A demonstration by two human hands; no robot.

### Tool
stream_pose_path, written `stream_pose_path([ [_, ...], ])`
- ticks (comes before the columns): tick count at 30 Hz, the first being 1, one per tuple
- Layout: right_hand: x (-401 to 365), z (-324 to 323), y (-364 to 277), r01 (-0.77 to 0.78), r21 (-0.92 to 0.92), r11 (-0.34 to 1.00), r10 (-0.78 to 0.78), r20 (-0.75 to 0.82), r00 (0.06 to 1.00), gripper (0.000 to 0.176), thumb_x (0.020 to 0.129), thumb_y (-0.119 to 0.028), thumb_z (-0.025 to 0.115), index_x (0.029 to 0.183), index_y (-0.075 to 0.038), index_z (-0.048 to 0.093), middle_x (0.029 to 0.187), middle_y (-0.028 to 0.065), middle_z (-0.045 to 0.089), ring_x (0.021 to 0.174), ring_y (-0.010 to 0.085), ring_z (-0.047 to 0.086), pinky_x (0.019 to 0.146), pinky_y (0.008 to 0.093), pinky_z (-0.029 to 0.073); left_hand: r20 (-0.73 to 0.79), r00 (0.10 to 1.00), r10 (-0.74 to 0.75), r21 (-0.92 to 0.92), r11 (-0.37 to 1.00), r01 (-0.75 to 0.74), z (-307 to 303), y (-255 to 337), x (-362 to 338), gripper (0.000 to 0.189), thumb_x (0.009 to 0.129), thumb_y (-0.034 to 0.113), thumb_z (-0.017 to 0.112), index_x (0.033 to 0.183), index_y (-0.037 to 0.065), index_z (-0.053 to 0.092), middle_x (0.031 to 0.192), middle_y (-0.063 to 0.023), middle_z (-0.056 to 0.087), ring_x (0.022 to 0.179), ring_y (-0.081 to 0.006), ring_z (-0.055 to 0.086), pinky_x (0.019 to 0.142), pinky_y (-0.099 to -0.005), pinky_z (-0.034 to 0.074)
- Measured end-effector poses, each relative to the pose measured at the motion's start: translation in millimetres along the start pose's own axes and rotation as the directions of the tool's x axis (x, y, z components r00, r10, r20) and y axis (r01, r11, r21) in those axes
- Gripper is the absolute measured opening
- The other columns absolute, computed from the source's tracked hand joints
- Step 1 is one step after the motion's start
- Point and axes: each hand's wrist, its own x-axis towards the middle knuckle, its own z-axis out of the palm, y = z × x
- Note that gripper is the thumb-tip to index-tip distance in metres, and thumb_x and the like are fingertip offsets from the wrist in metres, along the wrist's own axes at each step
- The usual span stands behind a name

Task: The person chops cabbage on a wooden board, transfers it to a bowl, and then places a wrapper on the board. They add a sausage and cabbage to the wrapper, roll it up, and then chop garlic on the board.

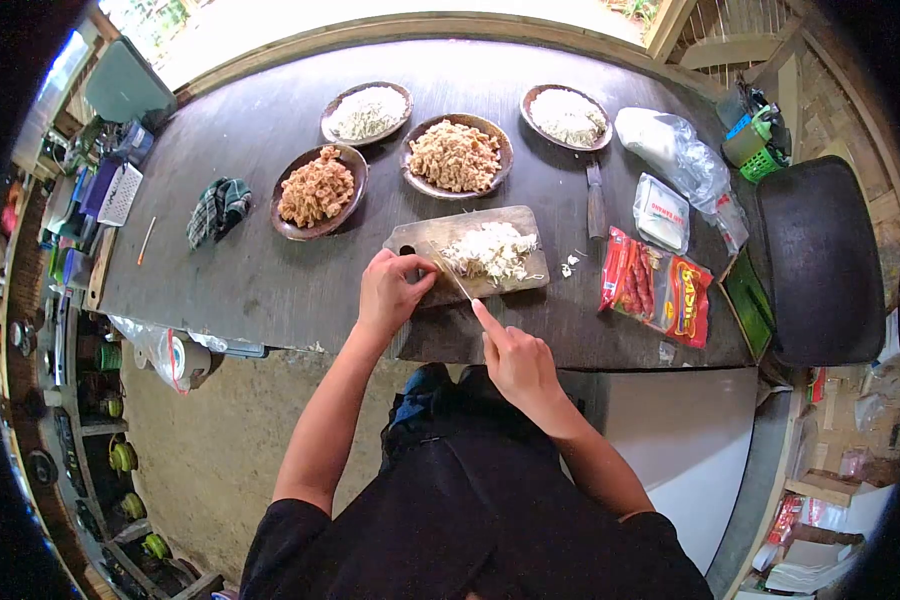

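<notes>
My right hand (518,365) grips a knife (457,278), index finger stretched along it. The blade slants up and left over the near edge of a wooden cutting board (518,216). My left hand (392,292) is closed in a pinch at the board's left end, close to the blade tip; what its fingers hold is hidden. A heap of finely chopped white food (492,250) lies on the board right of the blade. A few white bits (569,265) have fallen on the table beside it.
Beyond the board stand bowls of reddish-brown pieces (316,188), tan pieces (455,156) and pale shreds (368,112), (568,115). To the right lie a dark-handled tool (596,200), a red sausage packet (656,290) and plastic bags (682,150). A checked cloth (219,211) lies left.
</notes>
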Motion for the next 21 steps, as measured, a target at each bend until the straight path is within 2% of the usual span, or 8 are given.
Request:
stream_pose_path([
  [2,-1,1,-1,0.019,0.023,1.0,-0.019,0.004,1.0,0.057,0.097,-0.014,0.061,0.153,-0.021,0.05,0.07,0.0184,0.063,0.06,0.0396,0.067,0.059,0.051,0.057,-0.032,0.993,0.11,0.034,0.993,-0.109,5,-11,0,0.015,0.076,0.017,0.084,0.09,0.014,0.082,0.073,-0.0098,0.063,0.069,-0.0232,0.061,0.064,-0.0366,0.05],
  [7,1,3,-6,0.021,0.008,1.0,-0.021,0.042,0.999,0.058,0.097,-0.014,0.061,0.153,-0.022,0.049,0.07,0.0186,0.063,0.06,0.0397,0.067,0.059,0.0506,0.058,-0.023,0.998,0.06,0.058,0.997,-0.058,1,-6,0,0.015,0.076,0.018,0.084,0.09,0.013,0.081,0.073,-0.0105,0.063,0.07,-0.0241,0.062,0.065,-0.0367,0.05],
  [12,7,5,-9,0.013,-0.108,0.994,-0.005,0.073,0.997,0.059,0.097,-0.016,0.061,0.154,-0.022,0.048,0.072,0.0185,0.066,0.062,0.0386,0.069,0.059,0.0501,0.059,-0.024,0.998,0.057,0.038,0.998,-0.056,0,-2,-1,0.016,0.076,0.019,0.084,0.09,0.013,0.081,0.074,-0.0111,0.063,0.071,-0.0249,0.062,0.065,-0.0368,0.05],
  [15,8,4,-7,0.021,-0.106,0.994,-0.014,0.071,0.997,0.06,0.096,-0.015,0.061,0.154,-0.022,0.048,0.074,0.018,0.067,0.062,0.0387,0.07,0.059,0.0506,0.059,-0.006,1.0,-0.012,0.033,0.999,0.013,-3,4,-1,0.015,0.077,0.021,0.082,0.089,0.013,0.081,0.079,-0.0107,0.07,0.077,-0.0282,0.062,0.072,-0.04,0.052],
  [17,8,5,-4,0.015,-0.094,0.995,-0.01,0.056,0.998,0.059,0.097,-0.015,0.061,0.154,-0.022,0.048,0.074,0.0179,0.067,0.062,0.0389,0.07,0.059,0.0503,0.059,-0.035,0.999,0.014,0.061,0.998,-0.011,-4,5,-2,0.016,0.077,0.022,0.082,0.09,0.012,0.081,0.086,-0.0086,0.074,0.08,-0.0276,0.062,0.076,-0.0392,0.051],
  [21,2,8,3,0.017,-0.034,0.999,-0.017,-0.008,1.0,0.059,0.097,-0.015,0.061,0.154,-0.022,0.048,0.072,0.0179,0.066,0.061,0.0398,0.068,0.06,0.0496,0.059,-0.038,0.994,0.098,0.078,0.992,-0.095,-3,1,0,0.015,0.078,0.02,0.082,0.089,0.011,0.081,0.09,-0.0063,0.076,0.083,-0.0276,0.061,0.079,-0.0384,0.05],
])
